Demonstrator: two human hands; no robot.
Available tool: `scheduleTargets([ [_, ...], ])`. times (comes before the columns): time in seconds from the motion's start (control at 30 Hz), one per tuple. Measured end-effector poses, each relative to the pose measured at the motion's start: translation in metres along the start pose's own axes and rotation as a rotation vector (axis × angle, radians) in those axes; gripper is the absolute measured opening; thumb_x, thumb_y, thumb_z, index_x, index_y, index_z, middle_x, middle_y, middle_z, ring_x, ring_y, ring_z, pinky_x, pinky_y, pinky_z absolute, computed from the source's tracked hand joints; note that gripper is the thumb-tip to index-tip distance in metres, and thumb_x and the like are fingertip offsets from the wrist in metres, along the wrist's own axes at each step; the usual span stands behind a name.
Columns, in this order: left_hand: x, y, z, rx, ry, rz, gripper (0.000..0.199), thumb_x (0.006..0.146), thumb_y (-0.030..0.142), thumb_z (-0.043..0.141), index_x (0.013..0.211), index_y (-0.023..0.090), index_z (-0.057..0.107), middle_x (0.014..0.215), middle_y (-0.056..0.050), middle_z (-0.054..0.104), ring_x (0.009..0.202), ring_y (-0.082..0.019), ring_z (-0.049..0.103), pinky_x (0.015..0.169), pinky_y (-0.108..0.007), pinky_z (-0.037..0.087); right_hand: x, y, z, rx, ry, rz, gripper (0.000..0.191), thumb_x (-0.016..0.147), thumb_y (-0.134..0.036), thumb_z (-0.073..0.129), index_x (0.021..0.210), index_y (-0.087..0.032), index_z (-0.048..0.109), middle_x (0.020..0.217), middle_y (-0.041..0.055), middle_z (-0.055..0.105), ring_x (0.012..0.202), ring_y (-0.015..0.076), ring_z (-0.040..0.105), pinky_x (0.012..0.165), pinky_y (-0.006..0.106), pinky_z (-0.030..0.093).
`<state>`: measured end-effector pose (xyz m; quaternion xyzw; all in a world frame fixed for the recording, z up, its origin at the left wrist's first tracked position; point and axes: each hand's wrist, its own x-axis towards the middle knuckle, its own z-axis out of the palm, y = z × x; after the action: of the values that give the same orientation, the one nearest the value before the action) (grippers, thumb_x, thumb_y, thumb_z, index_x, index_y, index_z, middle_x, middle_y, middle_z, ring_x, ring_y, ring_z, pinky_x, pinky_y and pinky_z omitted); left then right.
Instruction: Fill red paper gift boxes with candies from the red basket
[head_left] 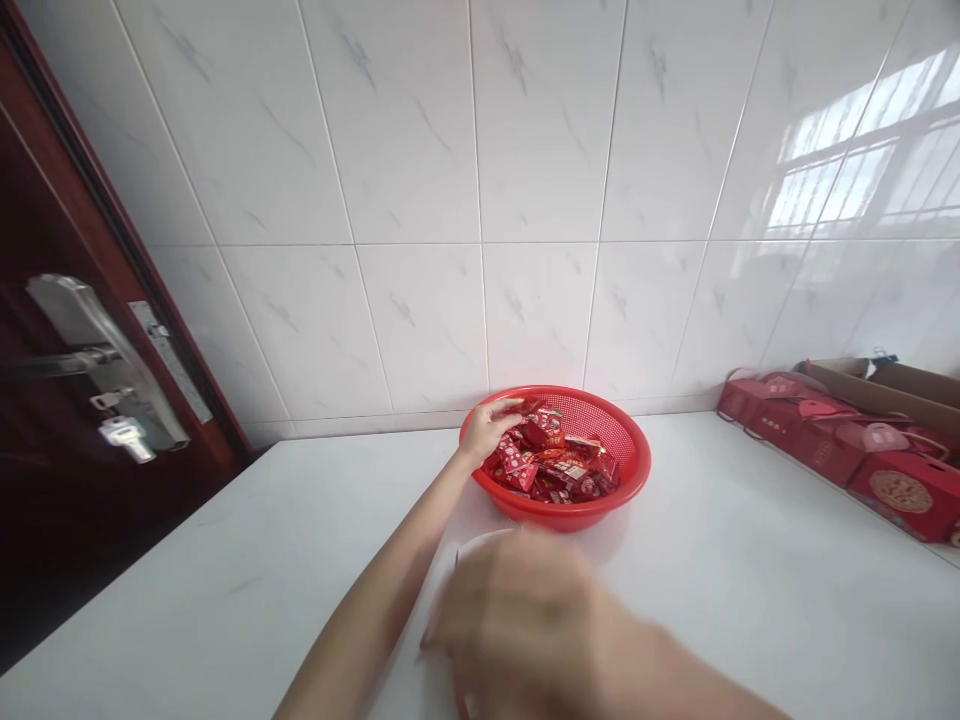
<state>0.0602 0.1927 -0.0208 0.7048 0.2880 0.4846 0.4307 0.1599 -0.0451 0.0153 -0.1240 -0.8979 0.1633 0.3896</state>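
Red plastic basket sits just right of frame centre, near the tiled wall, loaded with wrapped packets. Left hand is at its left rim, fingers over the packets; can't tell if one is pinched. Right hand, lower centre, is motion-blurred; can't tell if it grips anything. It hides most of a white curved-edged item.

Handling, my call: pinch loose top packets first, lift over the rim before going sideways, don't lean on the rim, since a light basket could tip. Don't cross forearms.

Room: most is on the bench at left and lower right. Limits: wall behind, red boxes at right, bench edge toward the door at left.
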Motion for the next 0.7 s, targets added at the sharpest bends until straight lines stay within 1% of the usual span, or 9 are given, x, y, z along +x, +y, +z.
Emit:
scheduleTargets([
  [0.03, -0.001, 0.001, 0.000, -0.012, 0.002, 0.006, 0.037, 0.076, 0.047, 0.072, 0.100, 0.019, 0.080, 0.103, -0.008, 0.080, 0.097, -0.026, 0.074, 0.093, -0.041, 0.058, 0.001, 0.014, -0.020, -0.026, 0.145, 0.078, 0.023, 0.100, -0.022, 0.056, 0.118, -0.027, 0.068, 0.117, 0.0089, 0.071, 0.106, 0.0236, 0.066, 0.091, 0.042, 0.057],
  [0.1, -0.001, 0.003, 0.000, -0.021, 0.001, 0.026, 0.030, 0.077, 0.042, 0.071, 0.095, 0.020, 0.081, 0.104, -0.008, 0.080, 0.102, -0.026, 0.072, 0.097, -0.041, 0.056, 0.002, 0.046, -0.054, -0.046, 0.750, 0.415, 0.013, 0.096, -0.023, 0.059, 0.102, -0.023, 0.071, 0.101, 0.0062, 0.074, 0.095, 0.0216, 0.068, 0.085, 0.038, 0.058],
  [0.13, -0.001, 0.005, 0.000, -0.018, -0.003, 0.037, 0.026, 0.077, 0.039, 0.071, 0.093, 0.020, 0.081, 0.106, -0.008, 0.079, 0.105, -0.026, 0.072, 0.099, -0.041, 0.056, 0.001, 0.063, -0.067, 0.025, 0.922, 0.573, 0.010, 0.094, -0.024, 0.061, 0.097, -0.022, 0.071, 0.102, 0.0062, 0.074, 0.097, 0.0217, 0.069, 0.086, 0.036, 0.058],
  [0.2, 0.000, 0.010, 0.000, 0.000, -0.020, 0.055, 0.020, 0.076, 0.031, 0.072, 0.089, 0.021, 0.082, 0.113, -0.008, 0.078, 0.112, -0.026, 0.069, 0.102, -0.040, 0.054, -0.001, 0.092, -0.081, 0.320, 1.092, 0.885, 0.010, 0.088, -0.022, 0.068, 0.097, -0.020, 0.071, 0.101, 0.0064, 0.075, 0.097, 0.0212, 0.071, 0.079, 0.029, 0.059],
  [0.3, -0.002, 0.017, 0.002, 0.048, -0.086, 0.057, 0.016, 0.076, 0.022, 0.072, 0.086, 0.024, 0.083, 0.120, -0.006, 0.075, 0.114, -0.025, 0.068, 0.099, -0.038, 0.056, -0.004, 0.118, -0.079, 0.636, 1.059, 1.052, 0.017, 0.085, -0.026, 0.073, 0.098, -0.017, 0.070, 0.095, 0.0100, 0.075, 0.082, 0.0234, 0.075, 0.069, 0.032, 0.063],
  [0.43, -0.006, 0.025, 0.009, 0.129, -0.201, 0.021, 0.020, 0.077, 0.015, 0.070, 0.084, 0.028, 0.083, 0.118, -0.001, 0.076, 0.110, -0.021, 0.070, 0.095, -0.035, 0.059, -0.003, 0.125, -0.064, 0.808, 0.892, 1.021, 0.026, 0.075, -0.021, 0.083, 0.097, -0.013, 0.072, 0.092, 0.0119, 0.077, 0.075, 0.0260, 0.077, 0.067, 0.037, 0.065],
  [0.5, -0.006, 0.024, 0.011, 0.165, -0.211, -0.001, 0.026, 0.079, 0.014, 0.068, 0.093, 0.029, 0.083, 0.120, 0.000, 0.076, 0.114, -0.021, 0.070, 0.100, -0.034, 0.057, -0.002, 0.125, -0.061, 0.831, 0.880, 0.993, 0.029, 0.070, -0.013, 0.084, 0.096, -0.013, 0.073, 0.086, 0.0111, 0.077, 0.072, 0.0260, 0.077, 0.063, 0.034, 0.064],
  [0.63, 0.002, 0.011, 0.009, 0.245, -0.083, -0.072, 0.036, 0.094, 0.021, 0.055, 0.125, 0.024, 0.072, 0.128, -0.006, 0.073, 0.122, -0.021, 0.067, 0.106, -0.037, 0.053, -0.007, 0.131, -0.067, 0.770, 1.102, 0.921, 0.022, 0.070, -0.010, 0.079, 0.087, -0.018, 0.066, 0.084, 0.0059, 0.077, 0.071, 0.0210, 0.076, 0.059, 0.026, 0.061],
  [0.7, 0.008, 0.001, 0.006, 0.305, -0.021, -0.126, 0.036, 0.096, 0.022, 0.049, 0.126, 0.019, 0.070, 0.128, -0.010, 0.073, 0.120, -0.023, 0.068, 0.102, -0.037, 0.054, -0.011, 0.135, -0.073, 0.745, 1.224, 0.892, 0.022, 0.070, -0.010, 0.077, 0.080, -0.019, 0.060, 0.087, 0.0059, 0.078, 0.075, 0.0204, 0.076, 0.061, 0.025, 0.060],
])
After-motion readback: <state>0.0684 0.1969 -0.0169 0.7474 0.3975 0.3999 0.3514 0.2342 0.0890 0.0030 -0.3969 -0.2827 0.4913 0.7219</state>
